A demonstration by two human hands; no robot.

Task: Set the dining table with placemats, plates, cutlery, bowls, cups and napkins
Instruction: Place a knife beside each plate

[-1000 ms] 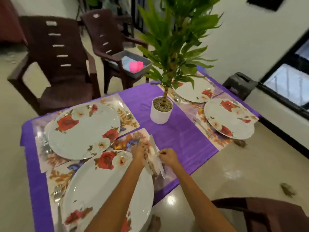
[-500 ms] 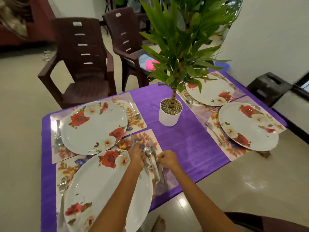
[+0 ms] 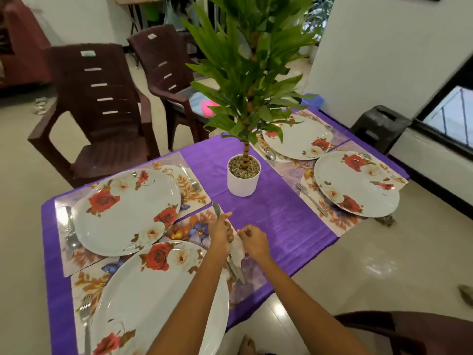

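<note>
My left hand (image 3: 220, 233) grips a bundle of cutlery (image 3: 216, 208) above the right strip of the nearest placemat (image 3: 249, 274). The knife tip sticks up past my fingers and the handles point down toward me. My right hand (image 3: 253, 240) is just right of it with fingers curled; I see nothing held in them. The nearest floral plate (image 3: 158, 303) lies on this mat, with a fork (image 3: 85, 326) on its left. A second plate (image 3: 122, 213) with a spoon (image 3: 70, 233) sits behind it. Two more plates (image 3: 355, 185) (image 3: 298, 142) are set on the right side.
A potted plant (image 3: 243, 180) stands mid-table on the purple cloth (image 3: 276, 216). Brown chairs (image 3: 102, 111) (image 3: 163, 73) stand beyond the table's far side, one bearing a tray with a pink item (image 3: 208, 108). A black stool (image 3: 378, 124) is at the right and another chair (image 3: 422, 334) by me.
My left hand has closed round the cutlery that lay on the mat and lifted its tip upward. My view has tilted up slightly.
</note>
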